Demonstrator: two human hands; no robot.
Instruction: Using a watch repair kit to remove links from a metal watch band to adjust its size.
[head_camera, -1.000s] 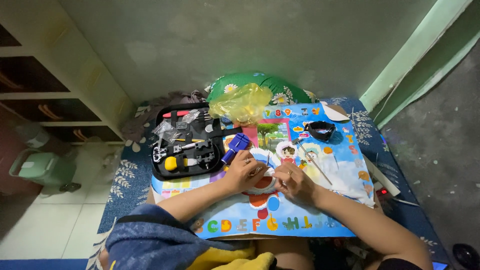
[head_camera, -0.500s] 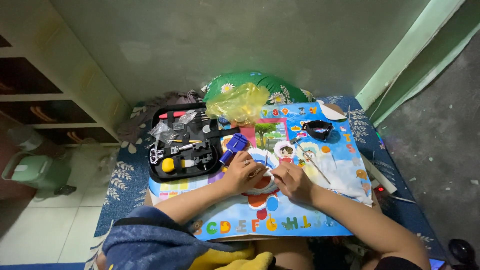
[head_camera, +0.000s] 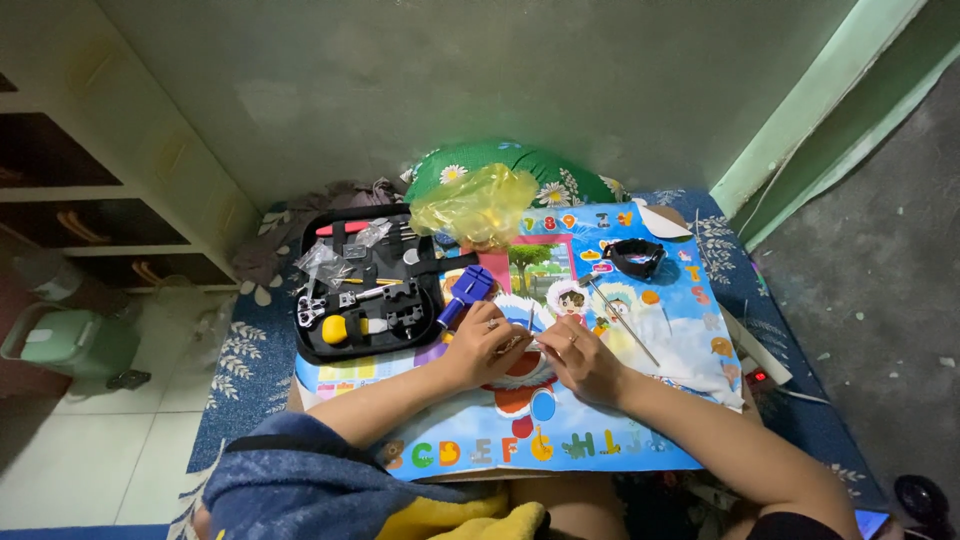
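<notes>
**Hands hold position over a small part at mat centre**

Nothing of note has shifted since the earlier frames: I see both hands meeting as before. Left hand (head_camera: 480, 345) and right hand (head_camera: 580, 358) pinch a small part (head_camera: 527, 345), too tiny to identify, above the picture mat (head_camera: 600, 440). A thin tool (head_camera: 620, 320), black watch (head_camera: 633, 257) and open tool case (head_camera: 365, 290) lie beyond. Risk, as I judge it: a slipped pinch could flick the part into the busy mat pattern.

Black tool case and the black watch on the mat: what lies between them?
In the head view, between the black tool case and the black watch lie a blue-handled tool and a crumpled yellow plastic bag, on the colourful picture mat.
</notes>
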